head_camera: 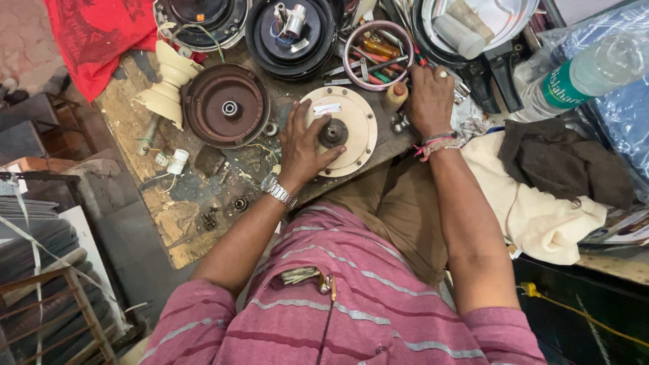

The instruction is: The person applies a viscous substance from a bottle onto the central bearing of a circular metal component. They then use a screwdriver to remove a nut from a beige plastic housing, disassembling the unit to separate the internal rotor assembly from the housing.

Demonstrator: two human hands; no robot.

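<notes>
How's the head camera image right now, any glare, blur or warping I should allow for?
Head view: even, soft light, sharp on the left hand and cream motor cover; glare on the plastic bottle and steel plate; wide-angle bending toward the edges; no motion blur visible.

Materials as I see them: cream motor cover (348,128), matt painted metal, smooth, scuffed. Brown motor housing (226,105), dull metal, grimy. Workbench (182,203), bare wood, rough and stained. Wristwatch (278,192), bright polished metal. Red cloth (94,34), soft woven fabric. Water bottle (595,71), clear glossy plastic. Cream cloth (534,209), matt fabric.
</notes>
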